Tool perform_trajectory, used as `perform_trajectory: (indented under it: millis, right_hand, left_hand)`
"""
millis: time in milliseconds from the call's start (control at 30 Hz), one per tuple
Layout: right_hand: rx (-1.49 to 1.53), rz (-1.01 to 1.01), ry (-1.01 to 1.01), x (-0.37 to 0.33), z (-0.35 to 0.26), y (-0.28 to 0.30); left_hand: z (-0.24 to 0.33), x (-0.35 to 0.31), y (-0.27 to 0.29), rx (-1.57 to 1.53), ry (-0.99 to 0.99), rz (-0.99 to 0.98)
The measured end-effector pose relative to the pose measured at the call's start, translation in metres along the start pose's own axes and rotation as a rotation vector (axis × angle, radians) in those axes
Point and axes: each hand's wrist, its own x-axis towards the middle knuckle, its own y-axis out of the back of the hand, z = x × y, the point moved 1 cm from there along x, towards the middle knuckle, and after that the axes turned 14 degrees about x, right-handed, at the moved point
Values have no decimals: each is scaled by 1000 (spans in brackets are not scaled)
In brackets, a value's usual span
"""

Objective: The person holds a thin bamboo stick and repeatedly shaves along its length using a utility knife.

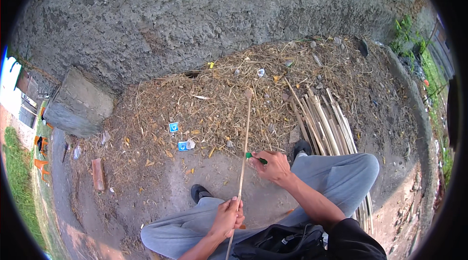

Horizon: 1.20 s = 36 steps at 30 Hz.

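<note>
My left hand [227, 218] is closed round the lower part of a long, thin wooden stick [246, 128], which slants away from me toward the wall. Its far end rises over the straw-strewn ground. In my closed right hand [274, 166] is a small green tool [249, 155], held against or right beside the stick's middle. The fingers cover most of the tool, and its exact kind cannot be made out. To the right of my right hand, a bundle of split wooden strips [332, 126] lies on the ground and runs under my bent right leg.
A rough grey wall [204, 11] closes off the far side. At the left stand a concrete block [80, 106] and, nearer, a reddish brick [98, 174]. Blue packets [173, 127] lie among straw and litter. A low kerb [414, 99] curves along the right.
</note>
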Motion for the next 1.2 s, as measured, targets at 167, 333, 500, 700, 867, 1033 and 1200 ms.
perform_trajectory:
  millis: [167, 333, 500, 700, 867, 1033, 1200]
  right_hand:
    - [-32, -11, 23, -3, 4, -1]
    - [-101, 29, -264, 12, 16, 10]
    - [-114, 44, -140, 24, 33, 20]
    - [-220, 166, -422, 52, 70, 45]
    - [-173, 114, -322, 61, 64, 64]
    - [-202, 175, -169, 83, 57, 60]
    - [-277, 276, -591, 113, 109, 101]
  left_hand:
    - [-1, -7, -1, -26, 17, 1]
    - [-8, -15, -9, -11, 43, -29]
    - [-6, -23, -6, 61, 74, -79]
    - [-8, -46, -9, 42, 148, -85]
    - [-15, -69, -7, 119, 105, -53]
    - [18, -76, -7, 171, 67, -37]
    - [0, -102, 2, 372, -125, -38]
